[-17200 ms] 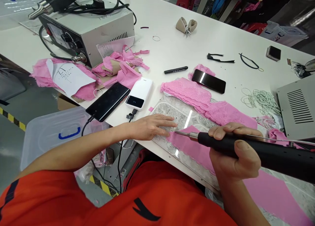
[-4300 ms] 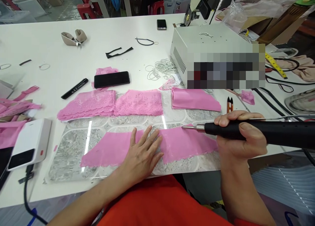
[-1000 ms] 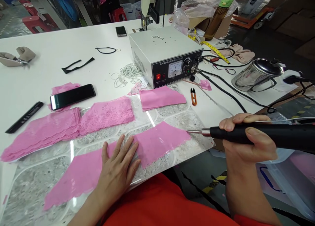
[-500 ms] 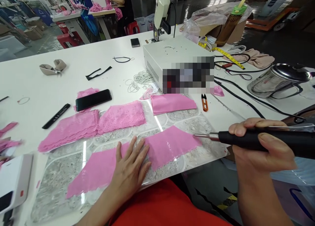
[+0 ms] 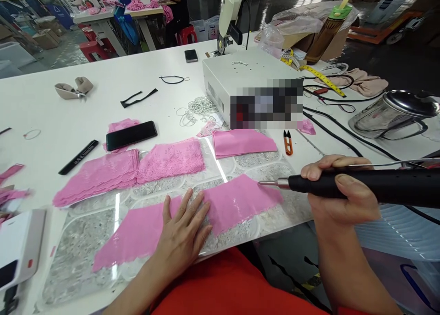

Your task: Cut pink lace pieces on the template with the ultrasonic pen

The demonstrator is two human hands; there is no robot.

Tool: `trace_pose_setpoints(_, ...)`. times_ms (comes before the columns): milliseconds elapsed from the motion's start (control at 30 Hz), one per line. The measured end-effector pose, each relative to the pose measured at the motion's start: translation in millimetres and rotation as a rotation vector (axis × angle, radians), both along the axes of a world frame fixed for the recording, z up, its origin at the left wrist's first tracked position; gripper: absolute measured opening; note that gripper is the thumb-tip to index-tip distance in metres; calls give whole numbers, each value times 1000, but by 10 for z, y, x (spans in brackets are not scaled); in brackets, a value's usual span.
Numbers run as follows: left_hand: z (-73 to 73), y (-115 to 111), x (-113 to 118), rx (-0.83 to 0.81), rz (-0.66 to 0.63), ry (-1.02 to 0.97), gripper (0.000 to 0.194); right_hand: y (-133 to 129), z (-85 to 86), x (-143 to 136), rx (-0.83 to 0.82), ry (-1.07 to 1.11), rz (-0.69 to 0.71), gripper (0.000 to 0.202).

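My left hand lies flat with its fingers spread on a long pink fabric piece, pressing across its middle. The piece lies on a clear mat with a grey stone pattern. In my right hand is a thick black handpiece with a thin metal tip and a metal lever along its top. My fingers wrap round its grip, and the tip points left at the upper right edge of the pink piece. Whether it touches the cloth I cannot tell.
Behind the piece lie pink lace stacks and a folded pink stack. Beyond are a black phone, orange thread snips, a pale metal box and cables. A glass jug stands right.
My right hand has moved left with the handpiece, so its tip has slid from the fabric's right end along the upper edge. My left hand stays in place on the cloth.
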State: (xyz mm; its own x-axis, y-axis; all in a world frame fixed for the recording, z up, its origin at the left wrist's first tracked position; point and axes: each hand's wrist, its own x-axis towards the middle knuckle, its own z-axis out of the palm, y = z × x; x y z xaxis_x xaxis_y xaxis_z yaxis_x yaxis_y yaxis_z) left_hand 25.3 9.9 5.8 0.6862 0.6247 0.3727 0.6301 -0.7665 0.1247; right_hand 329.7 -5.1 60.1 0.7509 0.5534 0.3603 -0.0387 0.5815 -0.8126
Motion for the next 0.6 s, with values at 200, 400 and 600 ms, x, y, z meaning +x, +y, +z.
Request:
trace_pose_setpoints(200,9,-9,-2,-4,-5,-4,35,64,-42,-37,9,-39,35,16)
trace_pose_setpoints(400,12,-1,3,-13,-6,-22,34,107,-37,-77,-3,-42,13,15)
trace_pose_setpoints(600,2,1,-8,-16,-10,-19,35,139,-50,-94,14,-76,40,16)
